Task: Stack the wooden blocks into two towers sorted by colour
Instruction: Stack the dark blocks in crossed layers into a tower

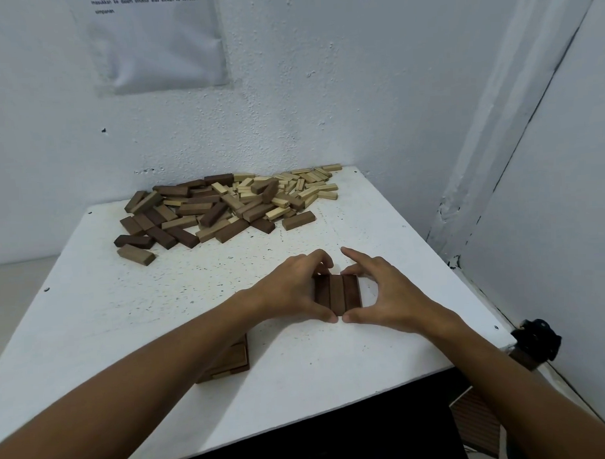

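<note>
Setting: a white table (126,321) is standing in the corner of a room with white walls; a sheet of paper (157,45) is hanging on the far wall above it.
Loose blocks: a pile of wooden blocks (225,208) is lying at the far side of the table, darker brown pieces mostly to the left and pale pieces mostly to the right, mixed where they meet.
Dark tower: three dark blocks (337,295) are lying side by side, touching, as a flat row near the middle right of the table; whether more layers are sitting under them cannot be told.
Left hand: the left hand (289,291) is curling around the left edge of the row, fingers at its far end and thumb at its near end, gripping it.
Right hand: the right hand (389,295) is doing the same from the right, thumb touching the near edge, fingers arching over the far right corner.
Thumbs: the two thumb tips are almost meeting at the near edge of the row.
Second stack: a low stack of blocks (233,358) is sitting nearer the front, partly hidden under the left forearm.
</note>
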The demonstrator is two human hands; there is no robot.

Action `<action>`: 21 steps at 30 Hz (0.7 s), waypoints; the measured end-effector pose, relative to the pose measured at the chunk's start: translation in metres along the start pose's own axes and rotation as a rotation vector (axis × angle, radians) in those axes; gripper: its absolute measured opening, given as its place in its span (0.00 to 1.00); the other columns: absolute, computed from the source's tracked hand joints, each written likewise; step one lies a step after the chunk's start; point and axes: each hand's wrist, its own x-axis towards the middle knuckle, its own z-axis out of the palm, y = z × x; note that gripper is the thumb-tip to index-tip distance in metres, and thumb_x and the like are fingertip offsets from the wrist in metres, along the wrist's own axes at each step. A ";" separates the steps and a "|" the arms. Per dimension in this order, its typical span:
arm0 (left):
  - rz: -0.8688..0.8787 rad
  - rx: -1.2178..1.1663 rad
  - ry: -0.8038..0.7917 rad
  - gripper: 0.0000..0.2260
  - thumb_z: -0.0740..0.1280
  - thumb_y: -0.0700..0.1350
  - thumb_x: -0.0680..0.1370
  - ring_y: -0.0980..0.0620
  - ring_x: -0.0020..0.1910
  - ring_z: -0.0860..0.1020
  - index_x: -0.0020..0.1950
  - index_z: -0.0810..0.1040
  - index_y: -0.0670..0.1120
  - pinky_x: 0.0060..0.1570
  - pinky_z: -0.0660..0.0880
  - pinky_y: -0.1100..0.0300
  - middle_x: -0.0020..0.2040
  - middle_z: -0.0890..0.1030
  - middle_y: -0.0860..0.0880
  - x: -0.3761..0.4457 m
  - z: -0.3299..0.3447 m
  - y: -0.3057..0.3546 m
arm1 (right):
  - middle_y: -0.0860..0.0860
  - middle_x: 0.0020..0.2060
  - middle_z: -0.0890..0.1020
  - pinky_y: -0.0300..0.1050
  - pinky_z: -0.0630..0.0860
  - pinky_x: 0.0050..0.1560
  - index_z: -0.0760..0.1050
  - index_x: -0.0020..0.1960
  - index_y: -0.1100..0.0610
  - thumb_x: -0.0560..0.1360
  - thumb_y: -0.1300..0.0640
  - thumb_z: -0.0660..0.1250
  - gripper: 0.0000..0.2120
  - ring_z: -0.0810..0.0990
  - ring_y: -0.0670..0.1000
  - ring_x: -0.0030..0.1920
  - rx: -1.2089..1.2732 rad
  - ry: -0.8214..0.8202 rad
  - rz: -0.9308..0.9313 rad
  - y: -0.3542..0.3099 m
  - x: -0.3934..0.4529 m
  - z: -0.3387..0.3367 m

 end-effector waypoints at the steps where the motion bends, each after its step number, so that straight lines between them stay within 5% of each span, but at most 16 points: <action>1: -0.001 -0.001 -0.001 0.35 0.82 0.53 0.63 0.50 0.58 0.74 0.63 0.69 0.47 0.55 0.72 0.57 0.59 0.77 0.48 0.000 0.000 0.000 | 0.38 0.61 0.75 0.50 0.65 0.70 0.53 0.72 0.31 0.63 0.46 0.80 0.48 0.66 0.43 0.67 0.000 -0.002 -0.001 -0.001 0.000 0.000; 8: -0.016 -0.006 -0.008 0.35 0.82 0.53 0.63 0.50 0.58 0.73 0.63 0.68 0.48 0.56 0.72 0.56 0.59 0.77 0.48 0.000 0.000 0.003 | 0.30 0.56 0.72 0.52 0.64 0.71 0.54 0.69 0.29 0.63 0.49 0.81 0.48 0.68 0.45 0.67 0.014 0.012 -0.002 -0.001 0.001 0.003; 13: -0.022 -0.012 0.017 0.35 0.83 0.51 0.62 0.50 0.59 0.73 0.61 0.68 0.48 0.55 0.70 0.57 0.59 0.79 0.48 0.002 0.000 0.004 | 0.36 0.57 0.77 0.53 0.68 0.70 0.58 0.70 0.29 0.58 0.42 0.78 0.47 0.71 0.44 0.66 0.085 0.024 0.011 -0.001 0.003 0.006; 21: -0.061 -0.037 0.071 0.35 0.83 0.54 0.60 0.51 0.60 0.74 0.59 0.67 0.53 0.57 0.73 0.53 0.58 0.79 0.50 -0.021 -0.030 0.000 | 0.39 0.59 0.78 0.46 0.69 0.66 0.59 0.73 0.35 0.57 0.45 0.79 0.49 0.71 0.42 0.65 0.086 -0.003 -0.037 -0.026 0.021 0.010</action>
